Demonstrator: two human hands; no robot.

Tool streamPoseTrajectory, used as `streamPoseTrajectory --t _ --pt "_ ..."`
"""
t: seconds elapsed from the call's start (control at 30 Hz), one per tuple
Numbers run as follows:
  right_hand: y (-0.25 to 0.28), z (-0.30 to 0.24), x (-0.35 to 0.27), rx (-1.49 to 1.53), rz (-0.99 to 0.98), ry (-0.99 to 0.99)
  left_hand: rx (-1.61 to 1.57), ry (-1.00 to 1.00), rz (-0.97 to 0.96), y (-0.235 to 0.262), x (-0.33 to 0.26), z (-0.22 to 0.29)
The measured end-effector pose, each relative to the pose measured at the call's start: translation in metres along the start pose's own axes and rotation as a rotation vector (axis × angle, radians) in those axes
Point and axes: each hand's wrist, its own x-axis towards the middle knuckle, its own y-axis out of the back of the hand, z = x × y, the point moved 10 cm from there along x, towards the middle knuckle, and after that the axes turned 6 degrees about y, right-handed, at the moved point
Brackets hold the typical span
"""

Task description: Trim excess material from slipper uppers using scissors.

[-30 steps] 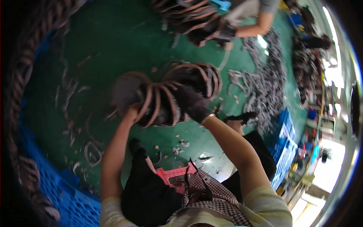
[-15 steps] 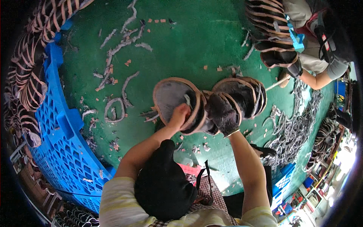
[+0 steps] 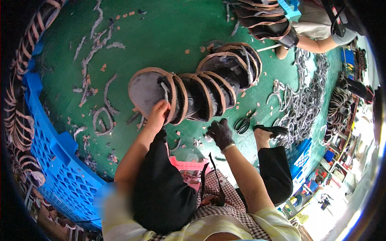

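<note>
A row of dark, cup-shaped pieces with tan rims (image 3: 193,96) lies on the green floor before me, one piece tucked into another. At its left end is a grey oval face; my left hand (image 3: 159,115), bare, pinches the rim there, beside a short light strip (image 3: 163,86). My right hand (image 3: 220,133), in a dark glove, hovers below the row, apart from it. Its fingers are loosely bent and spread, with nothing visible in them. Black-handled scissors (image 3: 242,125) rest on the floor right of the glove. Behind the row sits another bundle of the rimmed pieces (image 3: 245,64).
Blue plastic pallet (image 3: 60,160) at left, rimmed pieces (image 3: 20,108) stacked beyond it. Grey fluffy strips (image 3: 94,48) and tan scraps litter the floor; a strip heap (image 3: 301,100) lies right. A pink container (image 3: 189,164) stands between my legs. Upper right, a co-worker's arm (image 3: 317,44) reaches another stack.
My right hand has let go of the row and drawn back toward me, near the scissors. My left hand stays at the row's left end. The view has shifted, moving the scene leftward and up.
</note>
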Motion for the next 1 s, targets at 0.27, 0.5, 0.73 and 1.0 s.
streamPoseTrajectory --t 0.27,0.5,0.73,1.0 --pt "-0.044 -0.162 0.043 0.123 -0.095 0.330 -0.266 0.011 0.295 -0.024 -0.001 0.053" --pt "0.007 -0.141 0.046 0.149 -0.017 0.353 -0.138 -0.312 0.300 0.018 0.009 0.082" --pt "0.019 -0.211 0.059 -0.231 -0.035 0.560 -0.253 -0.346 0.549 0.076 -0.004 0.101" --pt "-0.044 -0.290 0.096 -1.086 0.085 0.939 -0.368 -0.330 0.268 0.042 0.029 0.108"
